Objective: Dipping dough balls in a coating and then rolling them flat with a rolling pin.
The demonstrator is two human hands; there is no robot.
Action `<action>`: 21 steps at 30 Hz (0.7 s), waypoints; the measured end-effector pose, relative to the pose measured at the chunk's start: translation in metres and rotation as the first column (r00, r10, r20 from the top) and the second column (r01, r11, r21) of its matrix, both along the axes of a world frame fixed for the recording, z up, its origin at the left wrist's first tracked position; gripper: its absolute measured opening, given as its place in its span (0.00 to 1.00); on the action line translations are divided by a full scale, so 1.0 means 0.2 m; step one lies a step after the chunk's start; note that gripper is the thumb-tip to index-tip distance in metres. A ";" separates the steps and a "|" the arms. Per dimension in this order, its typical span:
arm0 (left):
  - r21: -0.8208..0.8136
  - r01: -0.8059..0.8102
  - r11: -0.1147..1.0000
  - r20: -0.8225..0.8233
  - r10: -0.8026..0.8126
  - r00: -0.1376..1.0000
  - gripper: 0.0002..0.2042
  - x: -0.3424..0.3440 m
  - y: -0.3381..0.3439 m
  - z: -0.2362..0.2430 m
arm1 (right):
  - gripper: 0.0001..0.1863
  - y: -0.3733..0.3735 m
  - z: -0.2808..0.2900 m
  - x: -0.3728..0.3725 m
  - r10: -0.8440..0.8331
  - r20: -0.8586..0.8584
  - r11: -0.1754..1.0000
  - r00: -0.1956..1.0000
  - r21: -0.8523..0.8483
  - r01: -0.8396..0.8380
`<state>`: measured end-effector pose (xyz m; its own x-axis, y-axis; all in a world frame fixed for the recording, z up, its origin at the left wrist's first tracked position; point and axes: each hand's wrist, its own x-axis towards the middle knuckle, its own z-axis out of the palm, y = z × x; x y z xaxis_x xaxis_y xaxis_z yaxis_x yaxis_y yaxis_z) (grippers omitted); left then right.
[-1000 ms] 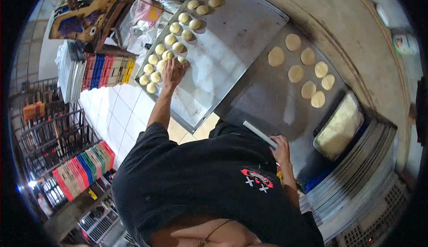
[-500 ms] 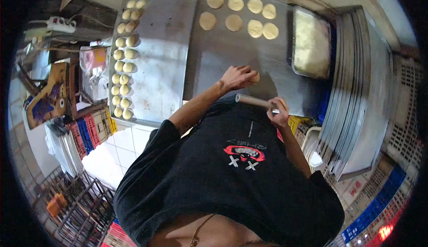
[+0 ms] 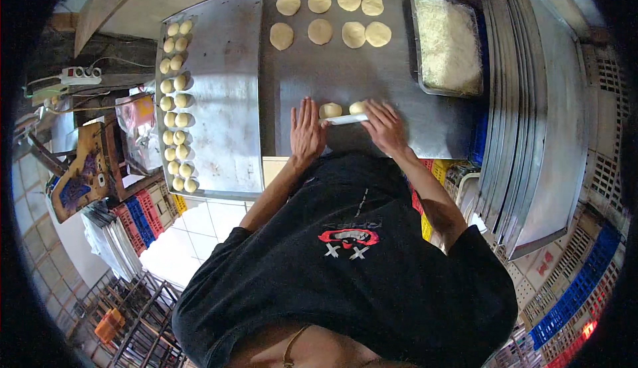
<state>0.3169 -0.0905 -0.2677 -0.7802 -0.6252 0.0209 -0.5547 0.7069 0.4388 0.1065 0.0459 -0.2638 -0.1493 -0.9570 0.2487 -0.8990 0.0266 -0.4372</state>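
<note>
A short white rolling pin lies crosswise on the metal table, against the near side of two small dough pieces. My left hand is flat at the pin's left end, fingers stretched forward. Over its right end lies my right hand, fingers extended, partly covering the right dough piece. Flattened dough rounds, several of them, lie in two rows at the table's far side. On the left, a metal tray carries paired dough balls along its left edge.
A clear tub of pale, flour-like stuff stands at the table's far right. Beyond it, a stack of metal trays rises on edge. At far left are a power strip and plastic crates.
My left hand has set down a dough piece and moved left. The rolling pin, earlier gripped upright-ish in my right hand near my body, now lies under both hands. The view has shifted slightly.
</note>
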 end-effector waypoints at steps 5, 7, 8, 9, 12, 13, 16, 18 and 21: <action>-0.174 -0.199 0.964 0.035 0.208 0.977 0.33 -0.26 -0.29 -0.07 | 0.36 -0.44 -0.03 -0.17 -0.127 -0.191 0.978 0.973 0.141 0.156; -0.236 -0.246 0.940 0.020 0.258 0.966 0.33 -0.34 -0.44 -0.06 | 0.39 -0.61 -0.05 -0.24 -0.148 -0.222 0.974 0.964 0.138 0.181; -0.261 -0.279 0.924 -0.019 0.284 0.959 0.33 -0.38 -0.55 -0.07 | 0.39 -0.71 -0.08 -0.28 -0.201 -0.219 0.974 0.955 0.055 0.218; -0.276 -0.309 0.910 -0.045 0.309 0.950 0.33 -0.37 -0.56 -0.09 | 0.39 -0.74 -0.11 -0.28 -0.250 -0.205 0.967 0.946 -0.013 0.253; -0.232 -0.253 0.939 -0.078 0.241 0.967 0.33 -0.35 -0.49 -0.09 | 0.39 -0.70 -0.09 -0.24 -0.212 -0.175 0.973 0.961 0.054 0.224; -0.192 -0.227 0.955 -0.065 0.218 0.974 0.33 -0.30 -0.41 -0.09 | 0.38 -0.60 -0.06 -0.21 -0.145 -0.115 0.989 0.983 0.018 0.148; -0.132 -0.190 0.973 0.009 0.193 0.981 0.36 -0.16 -0.11 -0.09 | 0.38 -0.30 -0.04 -0.06 -0.137 -0.093 0.965 0.986 0.213 0.154; -0.036 -0.161 0.986 0.025 0.162 0.987 0.37 -0.09 0.01 -0.07 | 0.39 -0.17 -0.06 0.01 -0.120 -0.058 0.969 0.991 0.211 0.130; 0.053 -0.071 0.996 0.078 0.067 0.995 0.36 0.04 0.16 -0.05 | 0.39 0.01 -0.09 0.06 -0.075 -0.046 0.989 0.996 0.121 0.080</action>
